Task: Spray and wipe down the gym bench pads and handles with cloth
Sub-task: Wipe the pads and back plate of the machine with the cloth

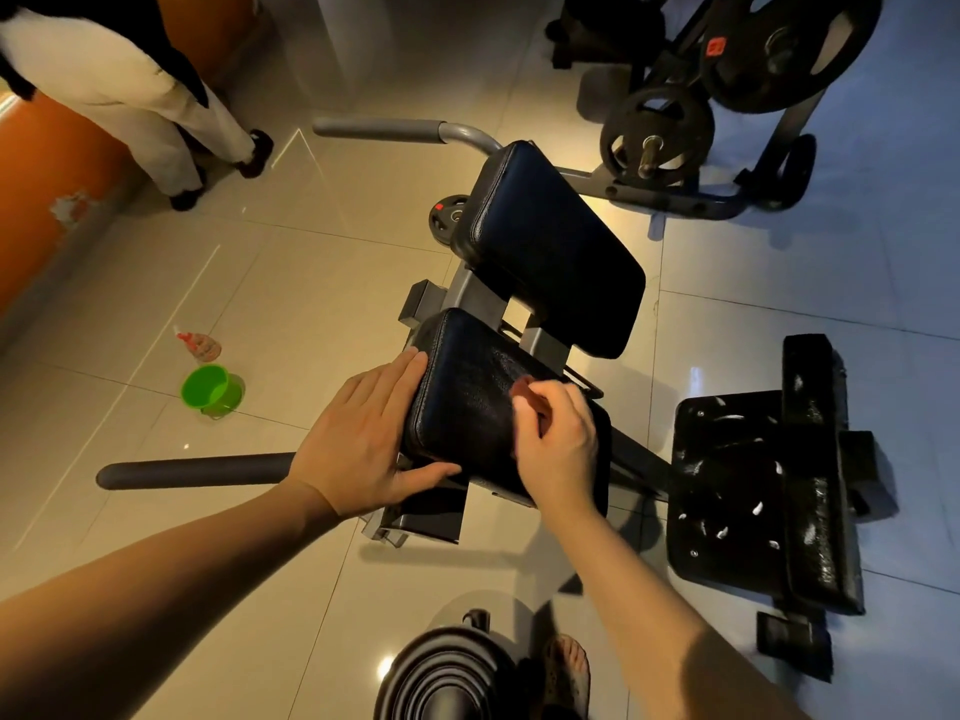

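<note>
The gym bench's near black pad (467,407) lies between my hands. My left hand (363,439) rests flat against the pad's left side, fingers straight and thumb along the near edge. My right hand (556,439) sits on top of the pad with its fingers curled round a small reddish cloth (522,388), most of which the hand hides. A second black pad (550,246) sits beyond. A dark foam handle (192,470) sticks out to the left, and a grey handle (379,129) lies farther away. The spray bottle (200,344) stands on the floor to the left.
A green cup (210,389) sits beside the spray bottle. A person (130,96) stands top left by an orange wall. A worn black pad (727,485) is to the right. Weight plates on a rack (657,129) stand behind, and a plate stack (447,678) is near my foot.
</note>
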Available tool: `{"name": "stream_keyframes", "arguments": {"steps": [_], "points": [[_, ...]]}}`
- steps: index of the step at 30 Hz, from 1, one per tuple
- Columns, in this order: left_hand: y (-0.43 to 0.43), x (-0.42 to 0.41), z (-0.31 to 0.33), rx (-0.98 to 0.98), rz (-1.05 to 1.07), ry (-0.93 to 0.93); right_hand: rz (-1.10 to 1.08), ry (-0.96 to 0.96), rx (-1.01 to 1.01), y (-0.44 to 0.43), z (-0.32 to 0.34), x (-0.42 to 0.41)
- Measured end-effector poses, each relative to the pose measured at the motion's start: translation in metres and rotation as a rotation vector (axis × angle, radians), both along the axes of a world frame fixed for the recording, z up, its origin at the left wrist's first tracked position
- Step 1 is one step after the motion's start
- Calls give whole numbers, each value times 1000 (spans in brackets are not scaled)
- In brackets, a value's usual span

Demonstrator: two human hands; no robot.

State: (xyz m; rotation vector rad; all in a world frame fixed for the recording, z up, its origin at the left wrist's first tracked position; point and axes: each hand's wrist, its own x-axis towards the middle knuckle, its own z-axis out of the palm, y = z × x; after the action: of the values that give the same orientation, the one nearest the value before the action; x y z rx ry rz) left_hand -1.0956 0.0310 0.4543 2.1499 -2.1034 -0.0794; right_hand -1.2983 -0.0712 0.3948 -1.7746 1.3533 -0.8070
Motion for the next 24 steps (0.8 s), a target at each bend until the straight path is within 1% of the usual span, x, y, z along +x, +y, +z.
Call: {"name": "stream_keyframes", "arguments": {"steps": [2,4,6,9,11,13,14,15,16,18,19,21,22,24], "points": [[0,0,0,1,-1,-2,-124,46,111,-3,-19,-26],[1,0,-1,1,0,-2,-213,79,218,-13,-23,-31],[1,0,-1,3,3,-3,-195,45,256,-23,-6,-11],[0,0,0,0,3,-1,24,-15,141,-15,42,34],[1,0,0,5,8,2,160,-16,5,4,62,45],[1,0,-1,10,9,6,245,-30,-128,28,58,28],[1,0,-1,7,7,3,264,-29,-165,37,44,12],[1,0,-1,3,4,-2,259,-3,-170,42,27,-7],[1,0,-1,2,0,-3,218,44,-126,41,9,-26],[1,0,-1,-3,0,-8,52,136,65,26,-17,-52],[1,0,-1,-2,0,-16,-31,164,144,16,-24,-56],[1,0,-1,9,0,-32,-134,155,196,5,-19,-43],[1,1,-1,15,2,-38,-132,119,184,5,-7,-26],[1,0,0,31,4,-49,-20,17,121,21,27,7]]}}
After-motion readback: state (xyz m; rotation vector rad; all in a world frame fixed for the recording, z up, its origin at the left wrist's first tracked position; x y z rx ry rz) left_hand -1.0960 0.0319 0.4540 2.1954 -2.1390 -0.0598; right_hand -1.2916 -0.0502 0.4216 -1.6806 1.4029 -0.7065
